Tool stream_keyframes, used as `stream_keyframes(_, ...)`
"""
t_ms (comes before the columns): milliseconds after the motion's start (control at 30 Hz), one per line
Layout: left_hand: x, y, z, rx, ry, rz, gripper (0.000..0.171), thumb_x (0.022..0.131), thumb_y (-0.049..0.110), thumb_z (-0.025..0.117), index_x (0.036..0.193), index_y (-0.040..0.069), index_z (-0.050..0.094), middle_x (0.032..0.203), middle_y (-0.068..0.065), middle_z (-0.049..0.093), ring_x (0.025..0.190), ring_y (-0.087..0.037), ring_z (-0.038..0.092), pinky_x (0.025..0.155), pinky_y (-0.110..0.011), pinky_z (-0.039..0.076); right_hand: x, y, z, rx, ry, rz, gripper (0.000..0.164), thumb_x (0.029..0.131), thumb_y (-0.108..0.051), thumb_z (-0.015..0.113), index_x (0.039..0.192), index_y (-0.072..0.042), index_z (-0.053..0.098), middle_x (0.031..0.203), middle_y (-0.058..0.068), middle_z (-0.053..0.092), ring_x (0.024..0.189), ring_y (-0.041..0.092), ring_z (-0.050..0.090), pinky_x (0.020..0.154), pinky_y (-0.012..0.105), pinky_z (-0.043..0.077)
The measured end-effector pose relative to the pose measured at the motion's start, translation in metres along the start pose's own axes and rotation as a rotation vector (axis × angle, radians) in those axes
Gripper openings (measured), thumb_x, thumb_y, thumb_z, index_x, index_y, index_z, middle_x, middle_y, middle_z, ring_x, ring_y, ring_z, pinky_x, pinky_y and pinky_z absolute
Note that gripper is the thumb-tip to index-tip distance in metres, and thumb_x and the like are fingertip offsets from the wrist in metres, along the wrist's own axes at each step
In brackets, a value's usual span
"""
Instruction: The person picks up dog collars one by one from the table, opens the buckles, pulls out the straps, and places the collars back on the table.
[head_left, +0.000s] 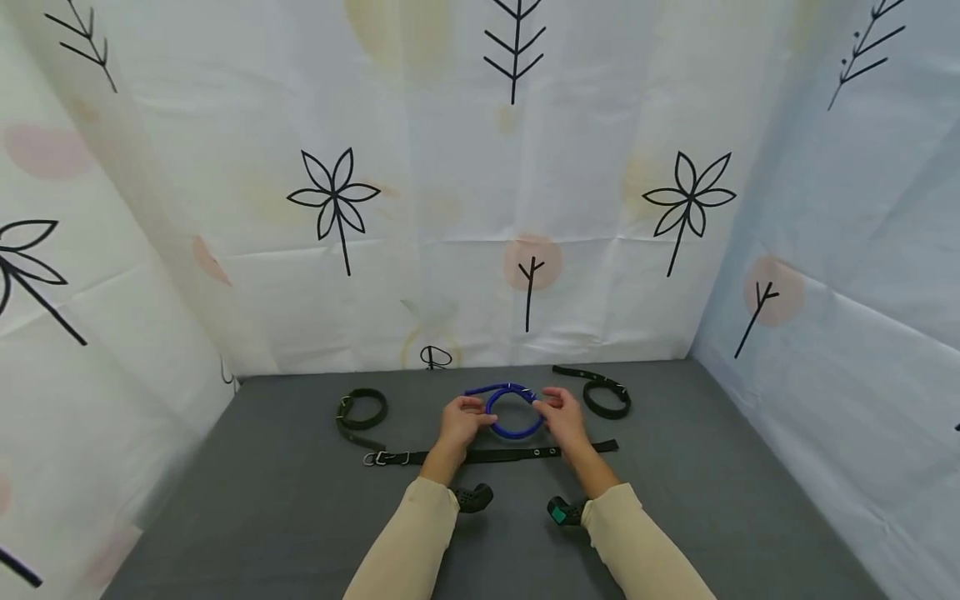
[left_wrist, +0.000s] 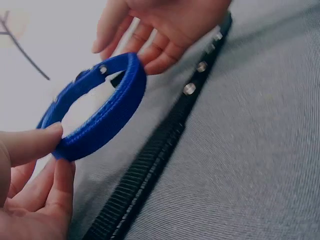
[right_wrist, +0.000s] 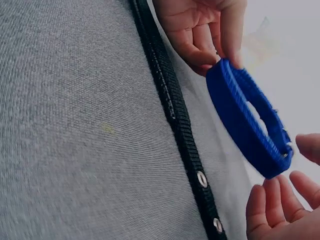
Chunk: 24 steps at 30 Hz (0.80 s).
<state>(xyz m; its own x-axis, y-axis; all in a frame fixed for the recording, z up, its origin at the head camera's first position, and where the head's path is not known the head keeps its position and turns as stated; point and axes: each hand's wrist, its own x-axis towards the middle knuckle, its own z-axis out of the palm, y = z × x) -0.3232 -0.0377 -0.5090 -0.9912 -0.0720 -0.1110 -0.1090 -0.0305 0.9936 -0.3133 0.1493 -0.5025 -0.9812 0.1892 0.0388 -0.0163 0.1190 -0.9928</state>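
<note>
A blue collar point(head_left: 516, 434), bent into a loop with its tail sticking out to the left, is held up above the table's far half. My left hand point(head_left: 459, 425) pinches the band between thumb and fingers, plain in the left wrist view, where the blue webbing point(left_wrist: 107, 132) shows stitching and a small metal rivet. On the loop's other side is my right hand point(head_left: 564, 421). In the right wrist view its fingers point(right_wrist: 272, 200) reach the collar's lower end, while the thumb stands apart from the band. Beneath both hands lies a straight black collar point(head_left: 510, 455) with metal eyelets.
A dark green collar point(head_left: 363, 426) lies coiled at the left, its tail near the black collar's buckle point(head_left: 381, 457). Another dark collar point(head_left: 606, 414) is coiled at the back right. The grey table point(head_left: 300, 517) meets patterned white cloth walls point(head_left: 450, 292) at the back and sides.
</note>
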Motion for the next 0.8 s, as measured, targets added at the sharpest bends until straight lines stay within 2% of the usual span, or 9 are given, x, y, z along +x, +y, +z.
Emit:
stream_keyframes(133, 0.000, -0.001, -0.006, -0.127, -0.081, -0.024, 0.050, 0.080, -0.011, 0.073, 0.124, -0.010, 0.050, 0.111, -0.024, 0.065, 0.082, -0.016, 0.065, 0.080, -0.035, 0.053, -0.001, -0.004, -0.004, -0.082, -0.027, -0.064, 0.042, 0.091, -0.014, 0.070, 0.125, 0.006, 0.056, 0.092, 0.011, 0.059, 0.080, 0.025, 0.058, 0.067, 0.030, 0.048)
stream_keyframes(233, -0.003, 0.002, -0.010, -0.172, -0.127, -0.017, 0.061, 0.081, -0.011, 0.071, 0.135, -0.007, 0.044, 0.116, -0.026, 0.063, 0.086, -0.017, 0.066, 0.082, -0.034, 0.052, -0.001, -0.007, -0.007, -0.180, -0.060, -0.143, 0.041, 0.089, -0.017, 0.073, 0.124, 0.001, 0.060, 0.085, 0.008, 0.057, 0.071, 0.018, 0.052, 0.061, 0.028, 0.043)
stream_keyframes(333, -0.008, 0.006, -0.013, -0.182, -0.178, 0.016, 0.071, 0.081, -0.011, 0.071, 0.143, -0.002, 0.038, 0.118, -0.026, 0.061, 0.094, -0.025, 0.065, 0.083, -0.033, 0.051, -0.001, -0.012, -0.009, -0.246, -0.117, -0.221, 0.037, 0.089, -0.019, 0.073, 0.121, -0.002, 0.064, 0.085, 0.007, 0.058, 0.073, 0.017, 0.051, 0.062, 0.029, 0.043)
stream_keyframes(467, -0.014, 0.012, -0.018, -0.144, -0.274, 0.089, 0.076, 0.080, -0.013, 0.071, 0.146, 0.003, 0.037, 0.119, -0.028, 0.060, 0.109, -0.041, 0.058, 0.084, -0.034, 0.051, -0.006, -0.024, -0.015, -0.285, -0.190, -0.291, 0.028, 0.090, -0.020, 0.072, 0.112, -0.003, 0.070, 0.091, 0.005, 0.064, 0.078, 0.018, 0.055, 0.065, 0.031, 0.046)
stream_keyframes(600, -0.019, 0.018, -0.025, -0.066, -0.413, 0.169, 0.071, 0.081, -0.012, 0.070, 0.144, 0.004, 0.042, 0.121, -0.030, 0.058, 0.115, -0.051, 0.050, 0.083, -0.037, 0.052, -0.011, -0.035, -0.021, -0.339, -0.256, -0.348, 0.020, 0.090, -0.019, 0.072, 0.103, -0.004, 0.072, 0.088, 0.002, 0.066, 0.071, 0.017, 0.055, 0.061, 0.029, 0.046)
stream_keyframes(733, -0.023, 0.021, -0.036, 0.032, -0.542, 0.202, 0.059, 0.086, -0.004, 0.069, 0.140, 0.008, 0.048, 0.125, -0.024, 0.059, 0.108, -0.045, 0.056, 0.076, -0.035, 0.053, -0.019, -0.042, -0.026, -0.386, -0.354, -0.407, 0.017, 0.090, -0.018, 0.071, 0.100, -0.004, 0.073, 0.083, 0.000, 0.065, 0.063, 0.015, 0.051, 0.057, 0.028, 0.043)
stream_keyframes(800, -0.025, 0.022, -0.043, 0.051, -0.614, 0.200, 0.054, 0.089, 0.001, 0.068, 0.139, 0.008, 0.050, 0.125, -0.023, 0.060, 0.106, -0.041, 0.058, 0.073, -0.032, 0.052, -0.023, -0.043, -0.028, -0.412, -0.399, -0.442, 0.017, 0.091, -0.019, 0.071, 0.100, -0.005, 0.073, 0.083, -0.001, 0.065, 0.060, 0.012, 0.048, 0.055, 0.027, 0.042)
